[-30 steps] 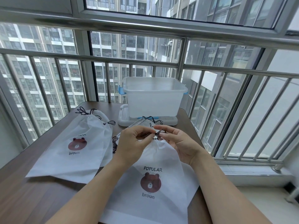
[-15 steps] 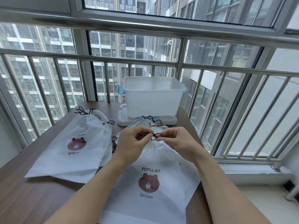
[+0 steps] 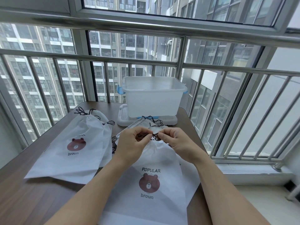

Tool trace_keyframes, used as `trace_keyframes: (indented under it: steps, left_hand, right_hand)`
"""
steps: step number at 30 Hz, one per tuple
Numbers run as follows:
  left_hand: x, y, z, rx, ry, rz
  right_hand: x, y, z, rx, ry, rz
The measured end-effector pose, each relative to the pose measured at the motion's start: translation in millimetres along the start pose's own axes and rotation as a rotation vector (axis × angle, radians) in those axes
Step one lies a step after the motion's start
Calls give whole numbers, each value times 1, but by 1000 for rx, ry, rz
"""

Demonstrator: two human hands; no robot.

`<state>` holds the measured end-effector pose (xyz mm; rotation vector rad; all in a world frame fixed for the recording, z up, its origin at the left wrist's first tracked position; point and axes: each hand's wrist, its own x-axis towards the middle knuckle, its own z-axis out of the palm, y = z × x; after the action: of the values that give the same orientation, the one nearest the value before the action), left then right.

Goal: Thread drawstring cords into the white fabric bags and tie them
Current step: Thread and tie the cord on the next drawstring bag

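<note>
Both hands have drawn together: the left hand [image 3: 132,142] and right hand [image 3: 175,141] pinch the dark cord [image 3: 155,137] at the bag's [image 3: 151,159] gathered mouth, so the knot is likely tightening.

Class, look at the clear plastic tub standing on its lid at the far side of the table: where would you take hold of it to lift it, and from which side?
Grip the clear plastic tub under its rim at the two short ends, by the blue clips, coming in from left and right with both hands. It stands upright and open-topped, and its smooth walls probably give a poorer hold.

Bag stack [image 3: 69,151] sits left on the table [image 3: 24,200], another bag [image 3: 146,184] front-center, storage bin [image 3: 152,98] on its lid [image 3: 123,122] behind.
</note>
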<state>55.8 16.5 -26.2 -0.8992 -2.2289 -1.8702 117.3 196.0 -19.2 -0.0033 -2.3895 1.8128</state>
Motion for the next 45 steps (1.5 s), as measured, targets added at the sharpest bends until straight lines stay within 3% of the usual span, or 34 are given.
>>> trace_keyframes:
  steps: [20,27,38,45]
  left_hand:
    - [0,1,-1,-41,-5,-37]
    - [-1,3,-1,-97,-16,-25]
    - [-2,5,-1,-89,1,8]
    - [-1,6,-2,-124,9,-14]
  right_hand:
    - [-1,-6,2,365,32,75]
    - [1,-6,6,550,144,115]
    - [-2,-12,7,761,4,248]
    - [-1,-9,5,754,-31,266]
